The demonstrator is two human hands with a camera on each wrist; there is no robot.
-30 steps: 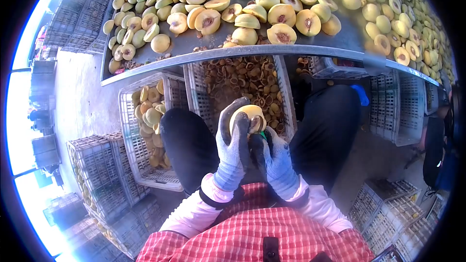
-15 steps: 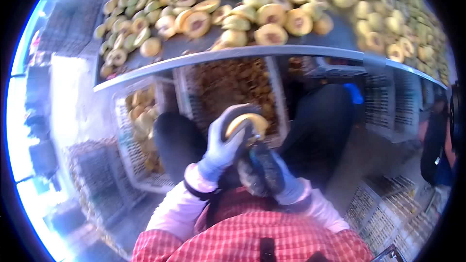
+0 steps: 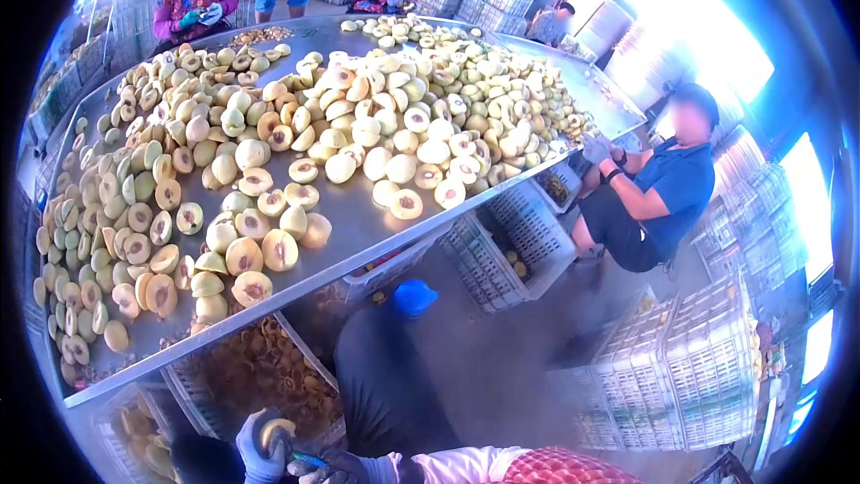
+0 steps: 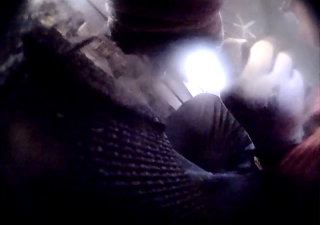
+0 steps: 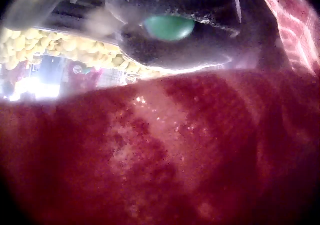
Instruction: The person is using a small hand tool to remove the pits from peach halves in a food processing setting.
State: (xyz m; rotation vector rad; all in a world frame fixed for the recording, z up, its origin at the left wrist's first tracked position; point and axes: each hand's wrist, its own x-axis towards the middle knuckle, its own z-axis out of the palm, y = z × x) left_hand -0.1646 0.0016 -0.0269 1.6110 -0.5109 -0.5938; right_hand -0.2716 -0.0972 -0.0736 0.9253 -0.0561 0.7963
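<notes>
Blue-gloved left hand (image 3: 257,459) clutches a peach (image 3: 274,433).
Right hand (image 3: 345,468) grips the tool (image 3: 303,459); with the head turned away, it could slip into the glove.

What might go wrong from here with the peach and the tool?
1. The left hand grips the peach with the right hand and its tool right against it, at the bottom edge of the head view. A slip toward the left fingers would be hard to catch.
2. Both wrist views are dark or blocked, so there is no close check.
3. Halves lie near the table rim; a knock may drop them.
</notes>
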